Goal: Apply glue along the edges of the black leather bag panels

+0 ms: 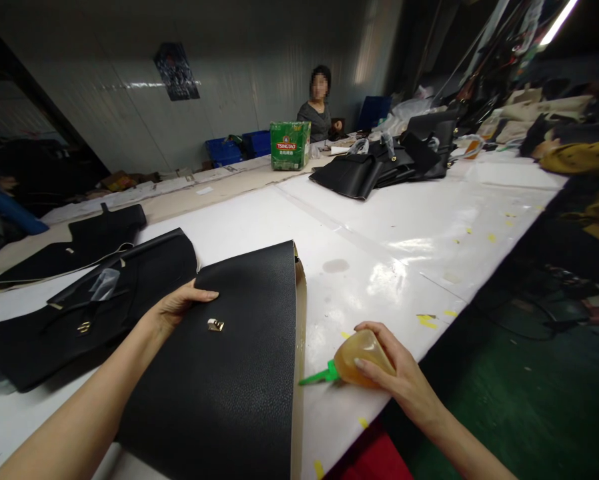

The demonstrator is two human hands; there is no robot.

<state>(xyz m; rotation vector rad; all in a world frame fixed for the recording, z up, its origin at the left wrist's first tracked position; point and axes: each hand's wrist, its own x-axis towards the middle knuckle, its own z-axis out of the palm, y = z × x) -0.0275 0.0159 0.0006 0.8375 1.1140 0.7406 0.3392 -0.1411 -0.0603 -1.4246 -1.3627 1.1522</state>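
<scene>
A black leather bag panel (249,373) with a small gold clasp (216,325) lies in front of me, its pale inner edge facing right. My left hand (179,303) grips the panel's upper left side, thumb on top and the other fingers hidden beneath. My right hand (394,367) is closed around a squeeze bottle (362,357) of amber liquid, tilted to the left. The bottle's green nozzle (319,375) points at the panel's right edge, its tip at or very near that edge.
Black bag pieces (144,287) lie to the left, and more black bags (389,160) are heaped farther back. A green Tsingtao box (289,145) stands on the white table (329,227). A person (317,110) sits beyond it; a yellow sleeve (579,157) shows at right.
</scene>
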